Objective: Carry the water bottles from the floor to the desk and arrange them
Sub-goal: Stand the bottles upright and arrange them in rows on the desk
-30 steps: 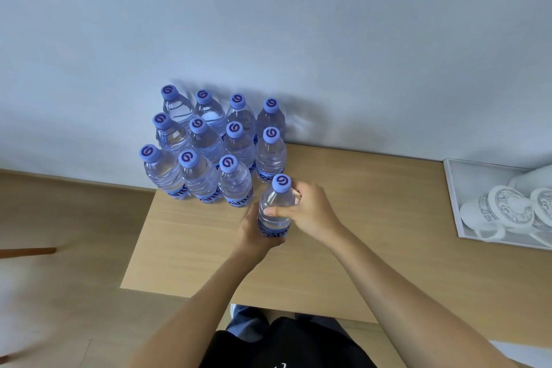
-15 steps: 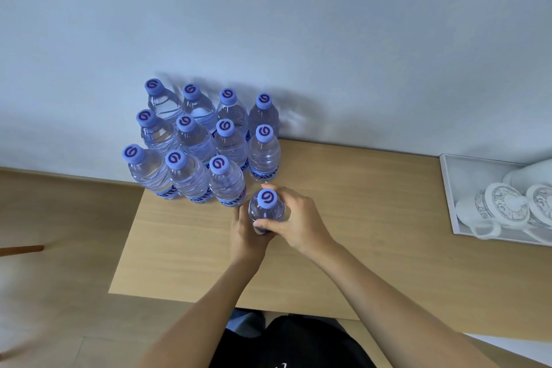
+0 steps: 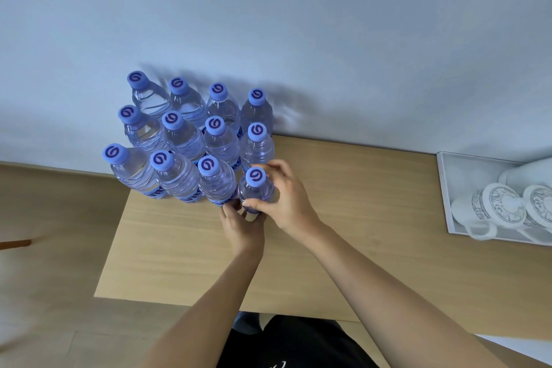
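Several clear water bottles (image 3: 185, 140) with blue caps stand upright in rows at the back left corner of the light wooden desk (image 3: 358, 233), against the wall. One more bottle (image 3: 256, 188) stands at the right end of the front row, touching its neighbour. My left hand (image 3: 242, 227) wraps its lower part from the near side. My right hand (image 3: 283, 197) holds its upper body from the right, fingers curled around it just below the cap.
A white tray (image 3: 445, 188) with upturned white mugs (image 3: 501, 209) sits at the desk's right edge. The wall (image 3: 328, 39) runs right behind the bottles. Wooden floor (image 3: 44, 248) lies to the left of the desk. My dark clothing shows at the desk's near edge.
Both hands have pushed the held bottle away from me and slightly left, from the open desk into the right end of the front row.
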Tool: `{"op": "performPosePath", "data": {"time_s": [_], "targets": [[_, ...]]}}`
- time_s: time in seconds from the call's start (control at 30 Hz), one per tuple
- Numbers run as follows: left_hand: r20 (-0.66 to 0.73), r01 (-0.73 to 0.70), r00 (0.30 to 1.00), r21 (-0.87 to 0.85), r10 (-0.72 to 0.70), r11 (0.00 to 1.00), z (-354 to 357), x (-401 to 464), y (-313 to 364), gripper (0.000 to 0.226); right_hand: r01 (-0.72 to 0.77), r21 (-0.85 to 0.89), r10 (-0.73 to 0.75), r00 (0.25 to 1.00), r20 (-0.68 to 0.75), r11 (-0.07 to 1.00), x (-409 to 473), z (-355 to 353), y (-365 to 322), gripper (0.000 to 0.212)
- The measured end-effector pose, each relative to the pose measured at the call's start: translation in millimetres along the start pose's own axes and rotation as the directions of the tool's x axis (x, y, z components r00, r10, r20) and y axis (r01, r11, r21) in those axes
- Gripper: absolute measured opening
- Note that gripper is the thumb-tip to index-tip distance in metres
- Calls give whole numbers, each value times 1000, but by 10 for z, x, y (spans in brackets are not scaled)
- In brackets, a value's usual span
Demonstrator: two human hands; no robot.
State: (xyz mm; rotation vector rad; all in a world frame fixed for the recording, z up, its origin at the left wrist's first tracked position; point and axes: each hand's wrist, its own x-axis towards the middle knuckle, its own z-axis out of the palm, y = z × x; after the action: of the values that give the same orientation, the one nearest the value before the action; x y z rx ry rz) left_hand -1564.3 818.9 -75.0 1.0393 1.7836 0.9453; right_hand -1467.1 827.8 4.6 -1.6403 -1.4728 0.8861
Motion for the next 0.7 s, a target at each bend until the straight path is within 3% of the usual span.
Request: {"op": "performPosePath", "data": {"time_s": [0.37,0.7], "targets": [[-1,-7,1000,-30,7,1000,24,25,60,54,8,-10,-8,1000,2,1000,73,-21,11,60],[239,-60,970,34,50,998,-286,78,5,49,12,-33,-11,1000,19,999,36,-27,-55,62]]}}
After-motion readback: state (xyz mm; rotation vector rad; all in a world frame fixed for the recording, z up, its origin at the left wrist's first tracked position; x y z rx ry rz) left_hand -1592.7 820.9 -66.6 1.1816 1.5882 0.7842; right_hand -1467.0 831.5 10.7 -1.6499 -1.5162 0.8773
